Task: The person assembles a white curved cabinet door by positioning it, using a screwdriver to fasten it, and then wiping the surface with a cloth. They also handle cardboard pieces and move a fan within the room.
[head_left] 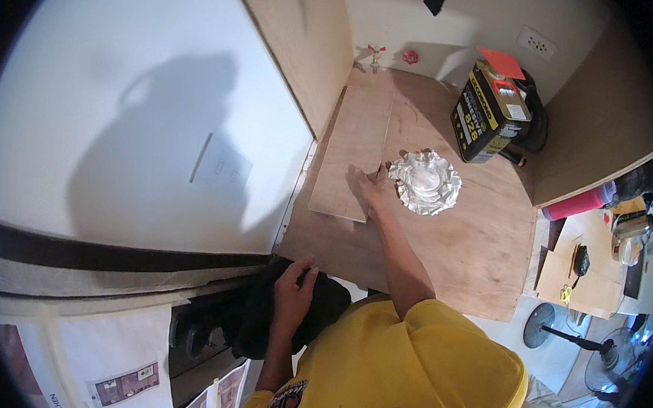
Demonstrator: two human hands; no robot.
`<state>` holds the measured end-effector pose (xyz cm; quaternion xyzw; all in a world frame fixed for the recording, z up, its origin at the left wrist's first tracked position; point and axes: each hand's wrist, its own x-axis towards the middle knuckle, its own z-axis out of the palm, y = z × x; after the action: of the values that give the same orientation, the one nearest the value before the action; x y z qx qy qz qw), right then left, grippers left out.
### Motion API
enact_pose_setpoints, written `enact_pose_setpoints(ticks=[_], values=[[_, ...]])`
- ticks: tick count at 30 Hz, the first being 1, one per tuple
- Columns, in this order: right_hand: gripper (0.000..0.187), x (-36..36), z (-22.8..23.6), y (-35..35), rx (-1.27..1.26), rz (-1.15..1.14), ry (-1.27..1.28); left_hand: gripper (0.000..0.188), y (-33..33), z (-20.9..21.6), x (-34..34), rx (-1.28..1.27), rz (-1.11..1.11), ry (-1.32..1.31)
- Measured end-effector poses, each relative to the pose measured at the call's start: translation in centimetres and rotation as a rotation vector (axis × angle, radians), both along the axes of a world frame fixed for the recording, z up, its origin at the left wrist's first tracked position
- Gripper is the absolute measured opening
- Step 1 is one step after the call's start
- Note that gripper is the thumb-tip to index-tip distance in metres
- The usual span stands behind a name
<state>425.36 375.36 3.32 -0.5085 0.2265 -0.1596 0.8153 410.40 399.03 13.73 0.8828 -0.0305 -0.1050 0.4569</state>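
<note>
A flat, pale wooden board (349,143) lies on the larger wood panel (450,264), near the left side wall. My right hand (373,191) is at the board's right edge, close to its near end. Its fingers are bent together, and a small dark tip shows at them; what it belongs to is too small to make out. Just right of this hand sits a crumpled, ruffled white round thing (425,183), like gathered cloth or plastic. My left hand (294,288) hovers off the panel's near left corner, fingers loosely curved and apart, with nothing in it.
A dark adhesive can (485,112) with a red sheet on top stands at the back right. Two red valve handles (409,57) stick out by the back wall. A pink roll (580,200) lies to the right. A fan (605,363) stands low right.
</note>
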Motion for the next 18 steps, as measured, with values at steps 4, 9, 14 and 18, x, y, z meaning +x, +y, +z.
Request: enact_pose_setpoints(ticks=[4,9,14,18], values=[[0.097,2.8,-0.4,0.9,-0.632,-0.183,0.355,0.027,-0.6,-5.0,3.5,0.148,-0.098,-0.256],[0.093,3.1,-1.0,-0.3,-0.564,-0.115,0.213,0.031,-1.2,-7.8,5.6,0.158,0.049,-0.234],[0.077,2.0,7.0,1.3,-0.654,-0.102,0.125,0.054,-4.7,-12.5,4.4,0.603,-0.03,-0.27],[0.075,2.5,13.6,0.2,-0.706,-0.172,-0.099,0.064,-8.5,-15.1,3.7,0.735,-0.008,-0.405]])
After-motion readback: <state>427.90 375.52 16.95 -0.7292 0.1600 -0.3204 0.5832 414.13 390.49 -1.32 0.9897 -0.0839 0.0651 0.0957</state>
